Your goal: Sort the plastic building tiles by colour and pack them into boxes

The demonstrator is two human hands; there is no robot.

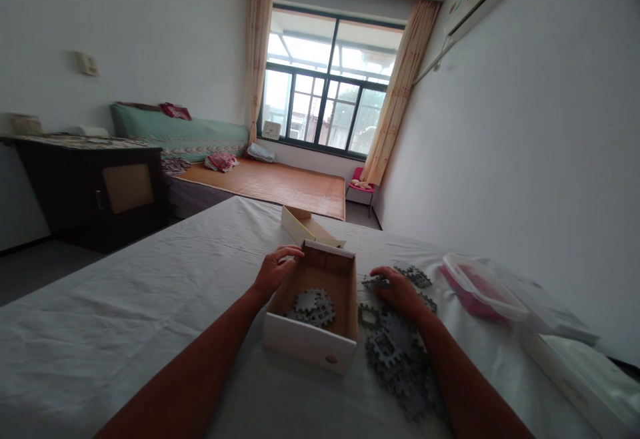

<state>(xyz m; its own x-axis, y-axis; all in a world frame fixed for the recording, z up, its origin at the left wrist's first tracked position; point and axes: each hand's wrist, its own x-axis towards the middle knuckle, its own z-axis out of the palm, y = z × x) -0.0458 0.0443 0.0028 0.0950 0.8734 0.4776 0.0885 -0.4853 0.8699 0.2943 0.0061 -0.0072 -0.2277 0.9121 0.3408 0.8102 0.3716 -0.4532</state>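
An open cardboard box with white outer walls and a brown inside stands on the white-covered table. Several grey toothed interlocking pieces lie in its near part. My left hand is closed at the far left corner of the box, fingers bent over its rim. To the right of the box, my right hand has its fingers closed on a grey toothed piece. Under and around that hand spreads a loose pile of similar grey pieces, some with square holes; my forearm hides part of it.
Behind the box lies an open cardboard lid. A clear-lidded pink container and white boxes are on the right. Beyond the white tablecloth are a bed, a dark cabinet and a pink chair.
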